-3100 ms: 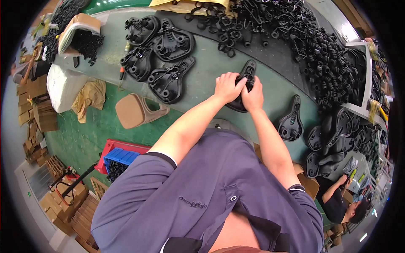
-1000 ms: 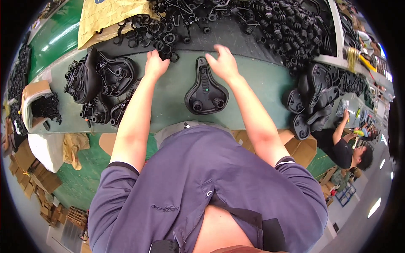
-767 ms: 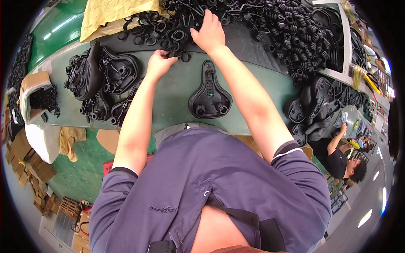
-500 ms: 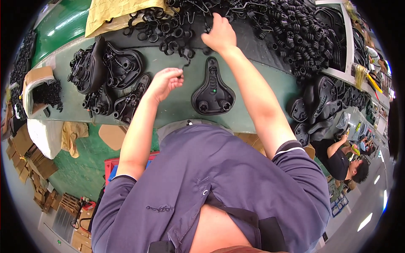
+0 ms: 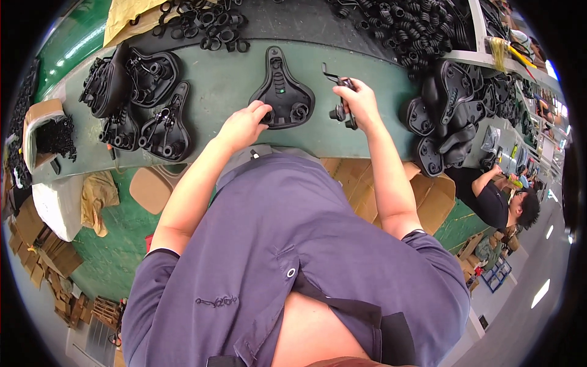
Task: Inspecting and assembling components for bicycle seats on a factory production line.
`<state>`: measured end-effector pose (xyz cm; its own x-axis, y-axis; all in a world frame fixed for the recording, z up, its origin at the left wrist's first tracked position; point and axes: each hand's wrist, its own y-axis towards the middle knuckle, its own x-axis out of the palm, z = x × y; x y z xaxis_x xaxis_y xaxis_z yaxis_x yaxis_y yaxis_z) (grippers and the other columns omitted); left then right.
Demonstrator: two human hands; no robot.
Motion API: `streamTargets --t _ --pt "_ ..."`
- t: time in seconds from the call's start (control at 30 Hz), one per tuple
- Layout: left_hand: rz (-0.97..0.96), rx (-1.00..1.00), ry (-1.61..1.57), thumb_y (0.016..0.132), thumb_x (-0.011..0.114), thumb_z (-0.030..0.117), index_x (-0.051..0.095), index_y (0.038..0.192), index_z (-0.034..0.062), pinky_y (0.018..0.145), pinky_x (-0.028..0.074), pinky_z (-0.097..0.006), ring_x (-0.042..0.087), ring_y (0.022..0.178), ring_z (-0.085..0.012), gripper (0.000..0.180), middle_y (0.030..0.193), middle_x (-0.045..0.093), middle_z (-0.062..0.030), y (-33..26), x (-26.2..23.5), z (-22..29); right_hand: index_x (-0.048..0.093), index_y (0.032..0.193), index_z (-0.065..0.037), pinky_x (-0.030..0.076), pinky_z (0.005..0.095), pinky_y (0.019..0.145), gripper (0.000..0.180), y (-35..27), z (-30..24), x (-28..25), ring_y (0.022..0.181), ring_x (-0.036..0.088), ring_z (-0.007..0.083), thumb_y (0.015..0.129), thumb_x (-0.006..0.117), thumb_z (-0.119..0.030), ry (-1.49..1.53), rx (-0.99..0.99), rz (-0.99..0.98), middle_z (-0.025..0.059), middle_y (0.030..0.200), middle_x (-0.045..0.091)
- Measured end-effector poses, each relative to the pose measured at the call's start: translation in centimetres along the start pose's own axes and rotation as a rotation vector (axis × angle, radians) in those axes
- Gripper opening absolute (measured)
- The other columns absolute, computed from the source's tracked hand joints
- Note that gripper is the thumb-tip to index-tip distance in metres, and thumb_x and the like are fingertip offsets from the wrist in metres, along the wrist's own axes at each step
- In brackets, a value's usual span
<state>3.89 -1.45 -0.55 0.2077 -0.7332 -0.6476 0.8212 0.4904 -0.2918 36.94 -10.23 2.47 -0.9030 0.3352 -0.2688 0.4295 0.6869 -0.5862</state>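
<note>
A black bicycle saddle (image 5: 279,67) lies underside up on the green bench, its nose pointing away from me. My left hand (image 5: 246,125) is closed at the rear left corner of this saddle, with fingertips over the round socket there. Whatever those fingers pinch is hidden. To the right of the saddle, my right hand (image 5: 359,104) grips a black saddle rail bracket (image 5: 343,111). A bent rod sticks out from the bracket toward the far side, and a round fitting hangs below. This bracket is held apart from the saddle.
More black saddles with fittings (image 5: 165,131) are grouped at the left, and a saddle stack (image 5: 449,116) stands at the right. Black rings (image 5: 223,27) and coil springs (image 5: 409,30) are heaped along the far side. An open carton (image 5: 46,113) sits far left. A co-worker (image 5: 492,199) is at the right.
My right hand has come back from the far parts pile, bringing the rail bracket. My left hand has moved down to the saddle's rear left corner. The view has shifted.
</note>
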Motion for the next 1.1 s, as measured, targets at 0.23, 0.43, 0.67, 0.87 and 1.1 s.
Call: streamTargets --t 0.23,0.43,0.67,0.87,1.1 --pt "0.113 -0.069 -0.020 0.086 0.081 0.010 0.061 0.133 0.0125 0.095 0.058 -0.049 0.069 0.112 -0.0390 0.052 0.132 0.061 -0.0113 0.8 2.4 0.6 0.062 0.115 -0.008 0.041 0.0226 0.043 0.039 3.6 -4.8 6.3 0.051 0.052 0.0083 0.104 0.067 -0.045 0.364 0.310 -0.322 0.0132 0.088 0.072" --pt "0.219 -0.155 -0.326 0.081 0.084 0.005 0.068 0.128 0.0111 0.081 0.056 -0.038 0.068 0.086 -0.0211 0.050 0.106 0.069 -0.0066 1.0 3.7 -0.5 0.074 0.097 -0.003 0.051 0.0308 0.048 0.042 7.0 -7.4 9.4 0.055 0.061 0.0127 0.095 0.071 -0.045 -0.260 0.117 -0.264 0.0111 0.078 0.072" --pt "0.218 -0.190 -0.378 0.078 0.087 0.006 0.068 0.127 0.0079 0.087 0.058 -0.036 0.072 0.095 -0.0207 0.053 0.105 0.074 -0.0070 1.4 3.7 -1.3 0.063 0.123 0.005 0.060 0.0519 0.092 0.067 3.8 0.9 14.3 0.103 0.073 0.0455 0.082 0.079 -0.045 -0.817 -0.560 0.023 0.0275 0.112 0.073" --pt "0.498 -0.136 -0.208 0.083 0.085 0.021 0.065 0.131 0.0043 0.099 0.054 -0.043 0.068 0.114 -0.0332 0.055 0.137 0.065 -0.0135 1.6 2.5 0.6 0.051 0.147 0.002 0.048 0.0541 0.109 0.096 3.3 1.0 12.5 0.133 0.057 0.0428 0.083 0.081 -0.062 -0.928 -0.698 0.057 0.0261 0.142 0.058" --pt "0.777 -0.408 -0.041 0.093 0.071 0.052 0.069 0.123 0.0050 0.104 0.046 -0.054 0.063 0.116 -0.0395 0.056 0.125 0.070 -0.0157 8.2 6.9 1.1 0.048 0.148 0.001 0.051 0.0532 0.102 0.091 3.7 3.3 13.0 0.117 0.066 0.0428 0.084 0.078 -0.056 -0.710 -0.715 0.059 0.0232 0.131 0.066"
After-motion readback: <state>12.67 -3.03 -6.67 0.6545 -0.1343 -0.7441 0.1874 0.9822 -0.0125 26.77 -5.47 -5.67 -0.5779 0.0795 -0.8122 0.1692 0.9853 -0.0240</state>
